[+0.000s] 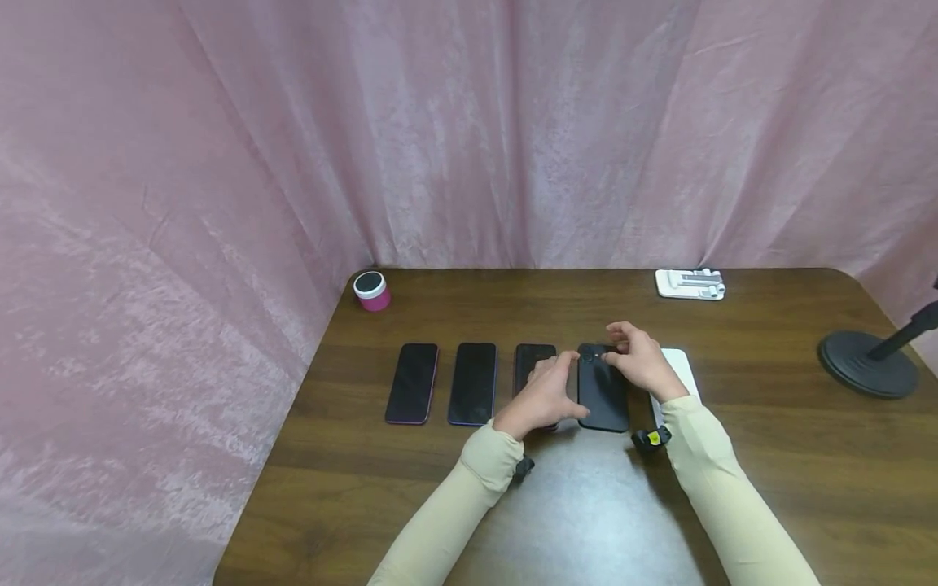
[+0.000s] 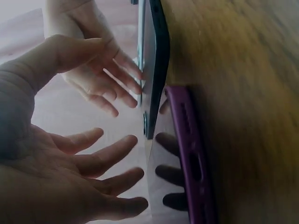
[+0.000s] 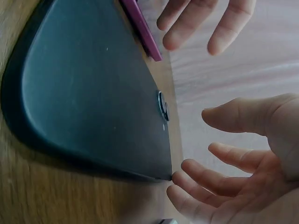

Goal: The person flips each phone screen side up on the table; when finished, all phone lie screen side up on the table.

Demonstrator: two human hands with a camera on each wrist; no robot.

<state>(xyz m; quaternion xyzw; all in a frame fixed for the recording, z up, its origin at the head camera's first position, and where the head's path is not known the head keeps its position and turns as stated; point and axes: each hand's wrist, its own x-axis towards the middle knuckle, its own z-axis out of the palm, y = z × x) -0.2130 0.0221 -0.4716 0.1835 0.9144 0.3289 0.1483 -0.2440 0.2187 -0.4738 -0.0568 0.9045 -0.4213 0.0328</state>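
Observation:
A dark phone lies back up on the table, its camera bump at the far end; its teal-black back fills much of the right wrist view. My right hand hovers over its far right corner, fingers spread and slightly bent, holding nothing. Between that phone and its left neighbour is my left hand, thumb and fingers apart and nothing in its grasp. It partly hides the neighbouring phone, which has a purple edge in the left wrist view and reflects the fingers.
Two more phones lie screen up to the left, one outermost and one beside it. A white item sits partly under the right wrist. Farther back are a pink jar and a white folded stand. A black round base stands right.

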